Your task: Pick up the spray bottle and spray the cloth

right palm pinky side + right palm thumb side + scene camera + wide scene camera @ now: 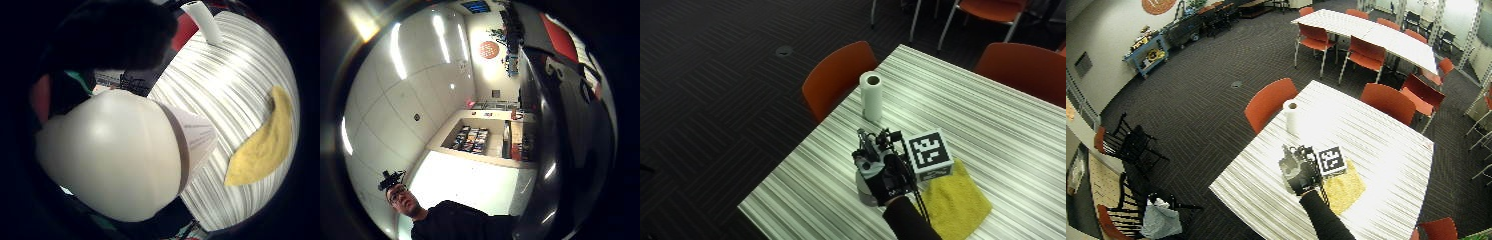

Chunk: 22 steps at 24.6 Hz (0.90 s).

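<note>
While my grip (pixel 881 175) curls round the upright bottle (pixel 112 160) at the table (pixel 1013 115) edge, the cloth (pixel 958 197) lies flat just beside it, on my right.

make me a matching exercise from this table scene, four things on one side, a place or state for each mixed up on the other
Things:
1. paper towel roll
2. yellow cloth
3. spray bottle
4. gloved right hand

Places or states:
A. lying flat on the table beside the hand
B. wrapped around the bottle
C. standing upright near the table's edge, by an orange chair
D. white, rounded body close against the palm

Pairs: 1-C, 2-A, 3-D, 4-B
</note>
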Each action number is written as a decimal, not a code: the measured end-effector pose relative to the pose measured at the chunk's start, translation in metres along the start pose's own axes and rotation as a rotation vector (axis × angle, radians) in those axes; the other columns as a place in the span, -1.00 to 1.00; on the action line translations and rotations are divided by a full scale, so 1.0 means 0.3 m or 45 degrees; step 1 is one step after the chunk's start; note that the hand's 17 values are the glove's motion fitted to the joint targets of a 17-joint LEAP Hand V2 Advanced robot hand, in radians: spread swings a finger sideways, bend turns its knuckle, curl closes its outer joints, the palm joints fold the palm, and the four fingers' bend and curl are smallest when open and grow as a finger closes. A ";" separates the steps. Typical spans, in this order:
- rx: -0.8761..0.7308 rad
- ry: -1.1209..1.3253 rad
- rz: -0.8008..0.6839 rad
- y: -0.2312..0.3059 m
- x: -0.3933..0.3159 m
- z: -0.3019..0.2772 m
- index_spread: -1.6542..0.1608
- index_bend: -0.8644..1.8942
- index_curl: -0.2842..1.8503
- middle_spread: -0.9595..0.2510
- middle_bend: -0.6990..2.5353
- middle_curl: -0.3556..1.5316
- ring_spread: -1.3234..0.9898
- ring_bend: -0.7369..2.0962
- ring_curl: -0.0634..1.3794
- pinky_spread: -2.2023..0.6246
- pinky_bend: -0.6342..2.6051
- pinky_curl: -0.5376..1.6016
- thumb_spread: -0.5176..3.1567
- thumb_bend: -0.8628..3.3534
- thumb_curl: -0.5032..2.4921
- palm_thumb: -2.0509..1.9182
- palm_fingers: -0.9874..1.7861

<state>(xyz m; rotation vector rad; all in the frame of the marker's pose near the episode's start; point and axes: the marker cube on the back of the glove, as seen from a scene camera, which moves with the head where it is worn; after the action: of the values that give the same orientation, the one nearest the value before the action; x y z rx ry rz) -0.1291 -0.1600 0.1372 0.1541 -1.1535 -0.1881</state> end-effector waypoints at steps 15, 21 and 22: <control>-0.028 -0.029 0.107 0.033 0.248 -0.032 0.68 -0.12 -0.10 0.52 -0.29 0.05 0.05 -0.17 -0.22 0.62 -0.55 -0.20 -0.38 -0.59 -0.11 0.60 0.43; 0.013 0.011 0.096 0.031 0.278 -0.080 0.68 -0.11 -0.10 0.54 -0.29 0.05 0.05 -0.18 -0.23 0.62 -0.55 -0.23 -0.35 -0.59 -0.11 0.62 0.41; 0.013 0.011 0.100 0.031 0.277 -0.078 0.68 -0.11 -0.10 0.54 -0.29 0.04 0.05 -0.18 -0.23 0.62 -0.55 -0.24 -0.34 -0.59 -0.11 0.62 0.41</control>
<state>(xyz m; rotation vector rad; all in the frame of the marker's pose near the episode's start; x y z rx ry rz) -0.0744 -0.1692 0.2042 0.1183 -1.1498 -0.1123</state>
